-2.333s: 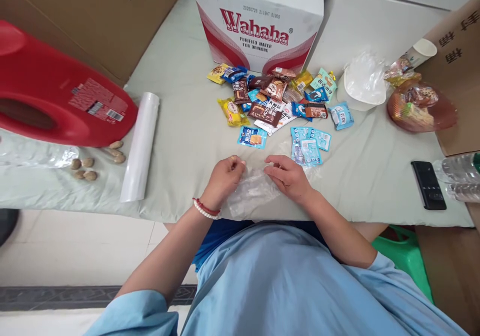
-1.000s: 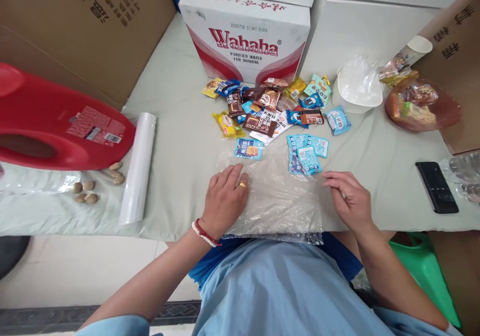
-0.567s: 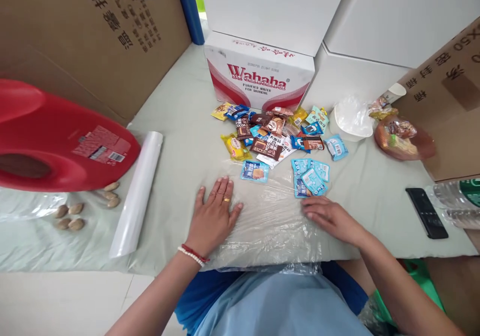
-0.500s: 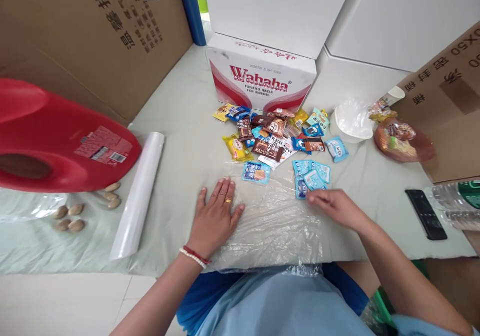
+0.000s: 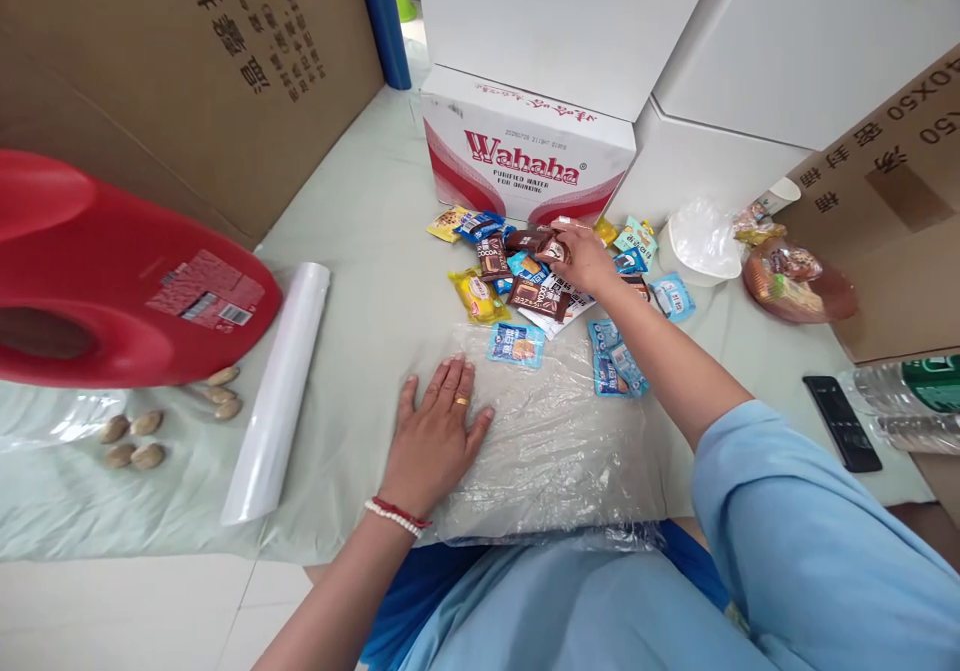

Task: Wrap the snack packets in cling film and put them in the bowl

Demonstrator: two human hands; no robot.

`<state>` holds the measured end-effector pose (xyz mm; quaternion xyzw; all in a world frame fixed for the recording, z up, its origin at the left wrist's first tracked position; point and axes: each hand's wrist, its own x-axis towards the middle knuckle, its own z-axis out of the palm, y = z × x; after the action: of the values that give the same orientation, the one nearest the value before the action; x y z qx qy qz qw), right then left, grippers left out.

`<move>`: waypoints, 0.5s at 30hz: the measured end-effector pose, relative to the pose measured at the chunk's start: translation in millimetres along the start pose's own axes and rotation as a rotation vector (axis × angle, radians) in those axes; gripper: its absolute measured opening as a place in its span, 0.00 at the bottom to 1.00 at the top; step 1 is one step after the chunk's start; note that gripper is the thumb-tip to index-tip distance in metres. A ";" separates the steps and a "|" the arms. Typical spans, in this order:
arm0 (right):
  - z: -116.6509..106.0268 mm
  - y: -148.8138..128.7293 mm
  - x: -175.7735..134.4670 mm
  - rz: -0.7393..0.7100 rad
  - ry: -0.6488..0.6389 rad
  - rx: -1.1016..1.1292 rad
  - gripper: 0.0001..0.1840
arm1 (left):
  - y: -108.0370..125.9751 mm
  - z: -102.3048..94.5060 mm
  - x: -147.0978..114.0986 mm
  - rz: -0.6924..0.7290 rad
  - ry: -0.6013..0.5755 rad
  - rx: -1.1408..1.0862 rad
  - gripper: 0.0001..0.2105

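Observation:
My left hand [image 5: 436,433] lies flat with its fingers spread on a sheet of clear plastic [image 5: 555,451] on the table. My right hand [image 5: 585,259] reaches into a pile of wrapped snacks, thumb and fingers closed around a small brown snack packet [image 5: 553,250]. More brown packets [image 5: 536,296], a yellow packet [image 5: 478,295] and a white packet [image 5: 559,326] lie close by. One light-blue packet [image 5: 516,344] rests alone beyond my left fingertips. Several more blue packets [image 5: 611,371] lie together, partly covered by my right forearm.
Behind the pile stands a Wahaha carton [image 5: 525,161]. On the right are a white bowl [image 5: 701,251], a brown bowl [image 5: 832,291] with snacks, a phone [image 5: 841,423] and bottles [image 5: 900,388]. A plastic roll [image 5: 277,391], nuts [image 5: 148,456] and a red jug [image 5: 135,271] are left.
My right hand has moved forward and left from the blue packets to the snack pile, and its fingers are now around a brown packet. My left hand stays flat on the plastic.

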<state>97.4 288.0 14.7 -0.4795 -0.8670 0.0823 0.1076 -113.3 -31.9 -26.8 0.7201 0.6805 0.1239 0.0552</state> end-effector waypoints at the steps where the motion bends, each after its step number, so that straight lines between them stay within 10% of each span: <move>1: -0.8 2.7 -9.3 0.006 0.020 0.010 0.30 | 0.0 -0.1 0.0 0.001 -0.002 0.001 0.31; 8: -41.0 30.0 -56.9 -0.216 -0.175 0.136 0.23 | -0.7 -0.6 -0.3 0.012 0.008 -0.013 0.31; 15: -28.1 25.9 8.0 -0.005 0.029 -0.038 0.34 | -0.7 -0.7 0.8 0.009 -0.009 0.017 0.31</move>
<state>121.8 309.5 36.3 -0.4806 -0.8679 0.0586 0.1111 -114.2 -31.1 -26.2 0.7243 0.6779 0.1149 0.0514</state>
